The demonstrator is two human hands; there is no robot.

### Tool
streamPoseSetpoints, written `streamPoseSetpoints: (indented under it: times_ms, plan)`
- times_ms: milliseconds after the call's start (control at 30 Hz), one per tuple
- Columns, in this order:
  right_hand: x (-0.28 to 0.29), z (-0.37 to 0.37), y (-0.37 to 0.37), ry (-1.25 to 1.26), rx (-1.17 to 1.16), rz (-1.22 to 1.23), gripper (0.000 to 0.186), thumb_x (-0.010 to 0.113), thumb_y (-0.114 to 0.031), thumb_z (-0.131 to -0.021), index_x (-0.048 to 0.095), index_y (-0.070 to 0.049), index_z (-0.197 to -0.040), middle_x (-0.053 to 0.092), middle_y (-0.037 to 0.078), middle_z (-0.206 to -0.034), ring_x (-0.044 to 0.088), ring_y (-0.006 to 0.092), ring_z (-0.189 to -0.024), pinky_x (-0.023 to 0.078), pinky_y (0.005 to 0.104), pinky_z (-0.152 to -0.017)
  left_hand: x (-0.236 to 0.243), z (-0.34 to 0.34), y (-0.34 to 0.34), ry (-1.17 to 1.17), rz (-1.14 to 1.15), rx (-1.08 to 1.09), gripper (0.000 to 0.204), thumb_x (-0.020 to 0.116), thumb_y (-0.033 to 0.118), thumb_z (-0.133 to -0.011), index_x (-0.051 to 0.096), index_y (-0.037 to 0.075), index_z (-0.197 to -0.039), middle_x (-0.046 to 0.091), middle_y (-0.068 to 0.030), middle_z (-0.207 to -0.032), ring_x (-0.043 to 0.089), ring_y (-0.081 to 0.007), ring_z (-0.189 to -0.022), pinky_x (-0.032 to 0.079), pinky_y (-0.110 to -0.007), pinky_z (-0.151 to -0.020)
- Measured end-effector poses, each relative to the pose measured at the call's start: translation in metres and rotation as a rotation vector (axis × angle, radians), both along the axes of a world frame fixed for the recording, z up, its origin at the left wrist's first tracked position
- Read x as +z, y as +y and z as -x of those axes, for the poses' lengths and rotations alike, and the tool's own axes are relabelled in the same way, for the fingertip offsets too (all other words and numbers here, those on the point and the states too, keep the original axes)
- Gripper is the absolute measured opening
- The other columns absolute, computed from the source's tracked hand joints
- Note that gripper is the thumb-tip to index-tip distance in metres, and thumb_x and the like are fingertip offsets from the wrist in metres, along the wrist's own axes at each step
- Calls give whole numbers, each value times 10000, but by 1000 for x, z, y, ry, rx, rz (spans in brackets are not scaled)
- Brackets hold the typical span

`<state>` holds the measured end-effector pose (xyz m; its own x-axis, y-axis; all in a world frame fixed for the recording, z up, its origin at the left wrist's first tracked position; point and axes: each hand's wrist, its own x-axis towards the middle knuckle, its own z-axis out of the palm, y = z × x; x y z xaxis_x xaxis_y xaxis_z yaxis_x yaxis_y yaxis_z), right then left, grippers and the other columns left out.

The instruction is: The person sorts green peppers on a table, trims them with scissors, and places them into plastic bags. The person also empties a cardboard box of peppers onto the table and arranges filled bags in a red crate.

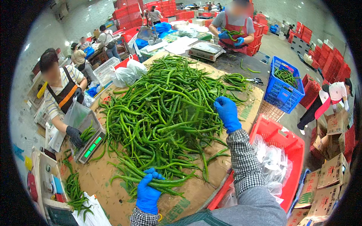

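Note:
A big heap of long green chili peppers [162,98] covers cardboard [203,192] on the table before me. My left hand [149,188], in a blue glove, is closed around several long peppers [166,182] at the heap's near edge. My blue-gloved right hand [226,111] is raised at the heap's right side, fingers curled together; whatever they may hold is hidden. Just left of it is a green motion smear. A digital scale [88,148] with a bag and peppers sits at the left, where a co-worker's dark-gloved hand [74,136] reaches in.
A red crate [297,158] of white plastic bags stands at my right, a blue crate [283,96] of peppers behind it. A co-worker [235,37] across the table holds peppers near a scale [206,49]. Scissors [256,81] lie at the back right. Cardboard boxes [316,188] stand far right.

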<state>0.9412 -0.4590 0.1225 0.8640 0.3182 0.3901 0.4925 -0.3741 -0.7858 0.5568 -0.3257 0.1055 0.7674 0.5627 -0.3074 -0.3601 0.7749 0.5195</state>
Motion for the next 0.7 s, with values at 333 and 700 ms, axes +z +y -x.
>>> streamPoseSetpoints:
  times_ms: [333, 700]
  plan:
    - [-24, -22, -18, -70, -129, -102, 253, 615, -282, -832, 669, -49, -914, 645, 140, -791, 610, 253, -661, 487, 351, -652, -8, 23, 0, 56, -25, -2, 270, 594, 146, -842, 566, 29, -1084, 619, -49, -798, 591, -213, -740, 496, -400, -736]
    - [-68, 17, -258, 223, -550, -1113, 192, 532, -213, -898, 637, -87, -996, 575, -6, -741, 482, 60, -587, 393, 199, -509, -12, 22, -8, 76, -11, -114, 284, 522, 222, -902, 542, 26, -1107, 554, 8, -713, 557, -153, -678, 486, -381, -691]
